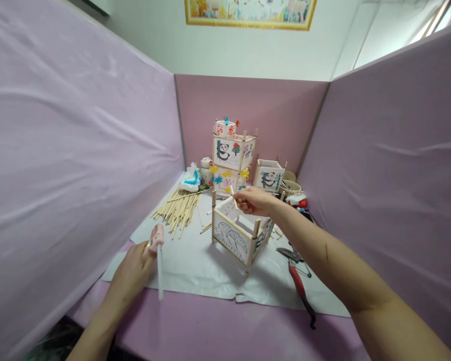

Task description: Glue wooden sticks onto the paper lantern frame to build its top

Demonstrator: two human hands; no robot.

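Observation:
At the left, my left hand (137, 260) is closed around a pink glue gun (157, 235), from which a white glue stick (160, 273) hangs down. My right hand (253, 200) pinches a short pale stick (233, 194) above the back of a square frame (231, 238). That frame has wooden corner posts and white panels with drawn animals. It stands on the white sheet (199, 268) in the middle. Part of its back side is hidden behind my right hand.
A stacked lantern tower (229, 153) and a smaller panda box (269, 176) stand behind. Wooden sticks (180, 206) lie at back left, near a tissue pack (190, 179). Red-handled pruning shears (298, 283) lie at right, under my forearm's side. Purple-covered walls flank the table.

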